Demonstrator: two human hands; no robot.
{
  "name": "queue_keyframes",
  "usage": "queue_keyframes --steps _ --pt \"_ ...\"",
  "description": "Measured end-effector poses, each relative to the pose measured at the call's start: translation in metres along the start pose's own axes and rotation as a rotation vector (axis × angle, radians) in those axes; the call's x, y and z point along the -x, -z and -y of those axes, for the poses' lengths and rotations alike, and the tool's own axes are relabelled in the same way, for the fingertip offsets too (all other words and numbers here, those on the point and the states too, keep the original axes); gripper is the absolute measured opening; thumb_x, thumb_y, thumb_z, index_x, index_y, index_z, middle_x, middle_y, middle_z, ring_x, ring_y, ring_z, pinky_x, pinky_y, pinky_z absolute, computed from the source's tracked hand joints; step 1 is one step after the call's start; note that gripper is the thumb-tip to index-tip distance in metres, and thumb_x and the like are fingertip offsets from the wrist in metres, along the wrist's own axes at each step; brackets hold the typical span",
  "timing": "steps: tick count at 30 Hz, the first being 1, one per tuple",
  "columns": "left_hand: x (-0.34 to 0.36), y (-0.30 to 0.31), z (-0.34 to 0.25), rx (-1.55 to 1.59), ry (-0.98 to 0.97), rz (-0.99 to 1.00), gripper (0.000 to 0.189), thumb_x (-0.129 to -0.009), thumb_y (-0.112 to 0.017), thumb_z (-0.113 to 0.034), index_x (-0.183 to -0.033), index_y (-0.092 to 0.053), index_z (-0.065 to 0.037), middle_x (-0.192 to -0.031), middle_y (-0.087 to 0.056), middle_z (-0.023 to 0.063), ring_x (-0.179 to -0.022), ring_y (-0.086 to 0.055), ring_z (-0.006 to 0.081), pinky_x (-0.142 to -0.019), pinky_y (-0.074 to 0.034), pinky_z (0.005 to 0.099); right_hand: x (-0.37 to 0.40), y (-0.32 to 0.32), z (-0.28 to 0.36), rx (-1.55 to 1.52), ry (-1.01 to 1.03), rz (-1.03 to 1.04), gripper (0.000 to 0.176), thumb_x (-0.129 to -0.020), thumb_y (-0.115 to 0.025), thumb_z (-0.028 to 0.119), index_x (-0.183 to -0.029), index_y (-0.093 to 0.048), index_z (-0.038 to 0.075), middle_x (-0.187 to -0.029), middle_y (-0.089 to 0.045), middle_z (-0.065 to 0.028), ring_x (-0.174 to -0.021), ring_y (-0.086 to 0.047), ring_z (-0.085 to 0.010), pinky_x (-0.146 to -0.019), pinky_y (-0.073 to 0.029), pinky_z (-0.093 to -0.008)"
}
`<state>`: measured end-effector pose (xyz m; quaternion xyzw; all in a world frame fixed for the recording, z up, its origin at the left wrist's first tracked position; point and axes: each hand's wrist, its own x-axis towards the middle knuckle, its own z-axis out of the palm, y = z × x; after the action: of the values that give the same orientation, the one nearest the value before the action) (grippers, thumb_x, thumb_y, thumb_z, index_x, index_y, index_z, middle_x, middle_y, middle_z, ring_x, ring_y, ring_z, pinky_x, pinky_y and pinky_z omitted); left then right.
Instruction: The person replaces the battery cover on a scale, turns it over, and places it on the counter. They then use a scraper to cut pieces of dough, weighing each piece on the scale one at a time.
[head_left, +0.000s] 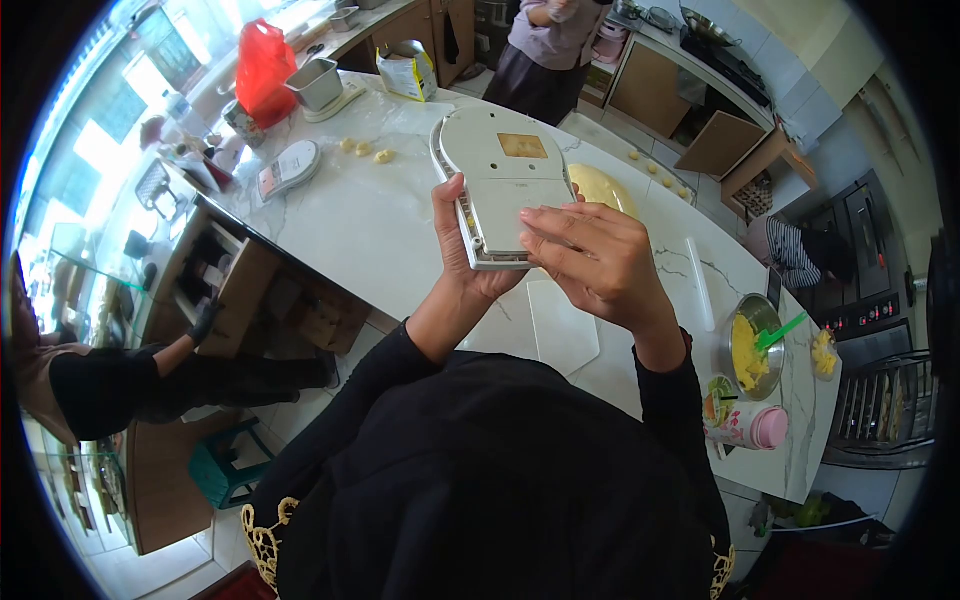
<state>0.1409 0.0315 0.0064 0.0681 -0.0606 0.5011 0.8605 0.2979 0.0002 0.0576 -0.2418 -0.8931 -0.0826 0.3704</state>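
A white kitchen scale (490,190), its underside with a brownish label facing up, is held above the marble table. Wrapped round its lower left edge is my left hand (465,245), the thumb on the side. My right hand (595,255) rests its fingertips on the scale's flat underside near the lower right, fingers bent and close together. Behind the scale, partly hidden, lies a mass of yellow dough (603,190). A white sheet or scraper (562,325) is on the table below my right hand.
Dough balls (383,157) and another scale (290,168) lie at left on the table (350,240). A steel bowl (753,350) of yellow filling and a pink bottle (755,425) stand right. Other people are at the far side (550,45), left (120,385) and right (795,250).
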Motion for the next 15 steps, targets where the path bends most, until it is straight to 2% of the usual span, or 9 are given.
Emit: queue_keyframes --steps 4,6,9,10,15 --pt "-0.003 -0.001 0.001 -0.107 -0.003 -0.078 0.082 -0.073 -0.055 -0.055 -0.132 -0.033 -0.002 -0.122 -0.043 0.0226 -0.107 -0.05 0.0363 -0.086 -0.049 0.0462 -0.003 0.002 0.009 -0.018 -0.043 0.044 0.032 -0.068 -0.071 0.017 -0.096 -0.065 0.003 -0.103 -0.065 -0.0126 -0.089 -0.065 -0.0231 -0.08 -0.051 -0.0361" --pt "-0.005 0.0 0.004 -0.178 -0.074 -0.149 0.081 -0.073 -0.055 -0.054 -0.131 -0.034 -0.002 -0.121 -0.044 0.0221 -0.107 -0.05 0.0358 -0.086 -0.048 0.0453 -0.003 -0.01 0.017 0.145 -0.115 0.014 0.04 -0.069 -0.069 0.02 -0.104 -0.062 0.002 -0.103 -0.063 -0.0151 -0.088 -0.064 -0.0244 -0.081 -0.051 -0.0371" --pt "-0.002 -0.001 0.006 -0.28 -0.125 -0.257 0.079 -0.074 -0.056 -0.054 -0.13 -0.035 -0.004 -0.119 -0.046 0.0207 -0.105 -0.052 0.034 -0.087 -0.048 0.0436 0.001 -0.024 0.021 0.261 -0.127 -0.022 0.043 -0.068 -0.07 0.018 -0.107 -0.061 0.002 -0.099 -0.063 -0.0153 -0.085 -0.064 -0.0257 -0.081 -0.051 -0.0375" --pt "-0.003 -0.002 0.007 -0.281 -0.123 -0.254 0.079 -0.074 -0.056 -0.054 -0.13 -0.035 -0.004 -0.119 -0.046 0.0207 -0.105 -0.052 0.034 -0.087 -0.048 0.0436 -0.001 -0.027 0.019 0.276 -0.112 -0.05 0.037 -0.067 -0.067 0.016 -0.1 -0.062 0.002 -0.087 -0.062 -0.0141 -0.078 -0.063 -0.0255 -0.079 -0.051 -0.0358" --pt "0.0 -0.007 0.014 -0.189 -0.153 -0.309 0.076 -0.075 -0.055 -0.055 -0.128 -0.037 -0.004 -0.116 -0.049 0.0183 -0.101 -0.055 0.0306 -0.085 -0.049 0.0417 -0.004 -0.032 0.015 0.37 -0.061 -0.065 0.033 -0.066 -0.062 0.012 -0.097 -0.061 0.0 -0.085 -0.061 -0.0132 -0.078 -0.062 -0.0236 -0.078 -0.051 -0.0342"
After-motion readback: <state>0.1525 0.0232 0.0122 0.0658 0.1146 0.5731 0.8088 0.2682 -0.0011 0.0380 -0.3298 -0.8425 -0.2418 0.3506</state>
